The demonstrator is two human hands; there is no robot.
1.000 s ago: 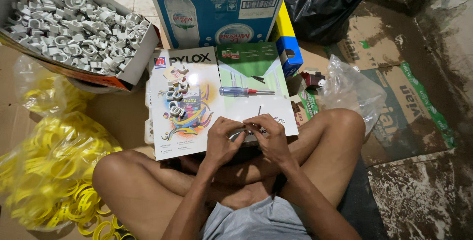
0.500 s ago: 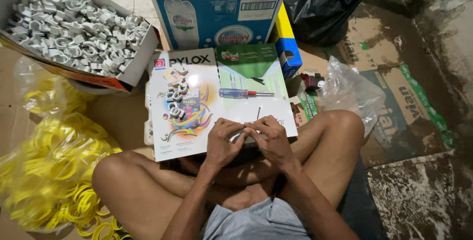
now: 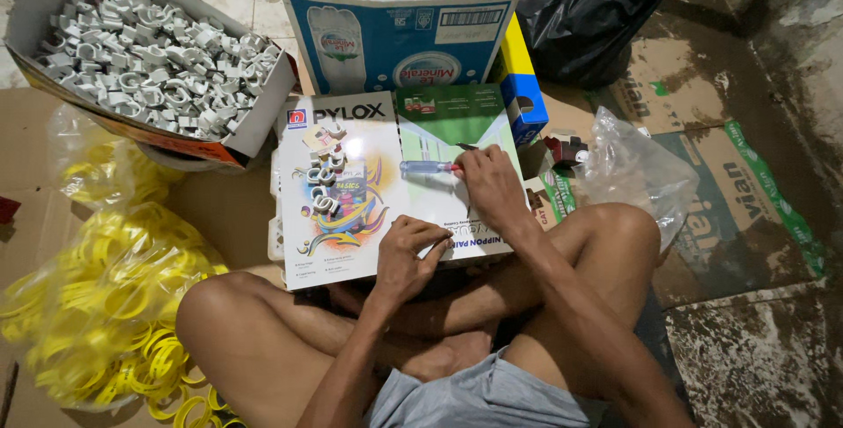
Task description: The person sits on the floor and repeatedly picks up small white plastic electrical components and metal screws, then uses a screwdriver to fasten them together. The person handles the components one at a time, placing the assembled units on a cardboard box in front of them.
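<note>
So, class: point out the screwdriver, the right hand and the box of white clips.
screwdriver [image 3: 421,166], head view, clear handle
right hand [image 3: 488,184], head view, back of hand
box of white clips [image 3: 263,125], head view, near wall

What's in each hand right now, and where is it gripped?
Right hand grips the screwdriver at its red end. Left hand pinches something small; too hidden to identify.
</note>
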